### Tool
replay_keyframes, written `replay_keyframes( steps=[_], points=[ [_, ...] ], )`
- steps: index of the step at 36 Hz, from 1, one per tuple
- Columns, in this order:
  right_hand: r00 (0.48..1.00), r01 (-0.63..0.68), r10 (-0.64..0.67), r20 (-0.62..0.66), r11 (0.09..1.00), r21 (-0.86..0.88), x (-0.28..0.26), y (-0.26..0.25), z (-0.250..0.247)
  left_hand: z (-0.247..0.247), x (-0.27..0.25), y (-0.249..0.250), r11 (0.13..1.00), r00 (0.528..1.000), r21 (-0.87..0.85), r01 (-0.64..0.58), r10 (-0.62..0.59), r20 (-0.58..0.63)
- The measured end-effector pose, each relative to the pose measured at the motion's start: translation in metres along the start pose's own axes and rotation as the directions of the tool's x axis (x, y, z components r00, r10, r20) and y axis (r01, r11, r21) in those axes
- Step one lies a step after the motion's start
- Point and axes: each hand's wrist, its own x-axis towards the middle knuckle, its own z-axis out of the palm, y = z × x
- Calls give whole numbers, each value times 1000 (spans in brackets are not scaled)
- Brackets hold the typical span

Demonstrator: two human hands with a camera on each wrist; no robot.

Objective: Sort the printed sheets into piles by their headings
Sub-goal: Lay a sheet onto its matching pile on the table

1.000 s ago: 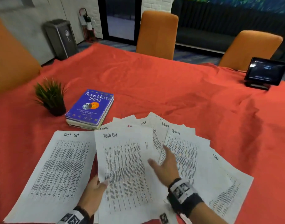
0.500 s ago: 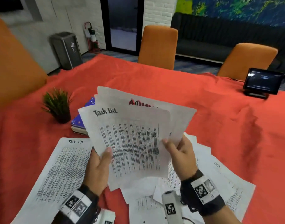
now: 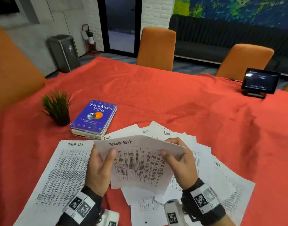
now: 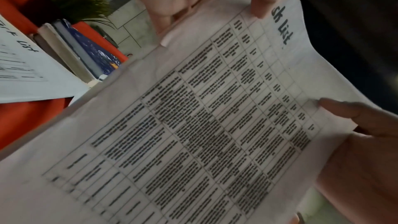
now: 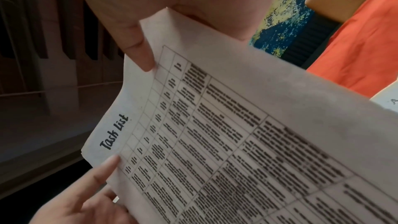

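Both hands hold sheet [image 3: 140, 162] headed "Task List", lifted off surface [image 3: 172, 103], top edge curled back. Left hand [image 3: 97, 170], right hand [image 3: 179, 165] grip clamped on side edges, thumbs on printed table.

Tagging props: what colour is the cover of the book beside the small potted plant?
Deep blue hardback book cover with white title lettering; clearest in the head view.

We read "Task List" handwritten at the top of the raised printed sheet [image 3: 140, 163], and the same heading on the sheet lying flat at the left [image 3: 58, 176]. On the fanned sheets behind we make out "Admin" twice [image 3: 167, 133], "Logs" [image 3: 145, 131] and "List" [image 3: 217, 164]. The blue book [image 3: 95, 117] reads "Sun & Moon Signs". The table print and the small screen's text [image 3: 260, 80] are too blurred for us to read.
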Motion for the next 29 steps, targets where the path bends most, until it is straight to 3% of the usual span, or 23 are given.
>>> replay_keyframes(
  steps=[6,13,22,29],
  points=[
    [994,-97,94,-62,994,-51,-14,20,6,3,-11,-14,984,983,-49,173,-170,75],
    [988,-4,4,-154,1000,2,-14,6,10,16,-13,3,984,990,-119,131,-125,60],
    [979,-130,119,-162,990,-54,-28,41,16,9,-28,-38,962,956,79,262,-270,113],
    [982,-104,87,-170,990,-94,-10,34,35,-24,-7,-27,948,951,85,308,-308,-11]
  ],
)
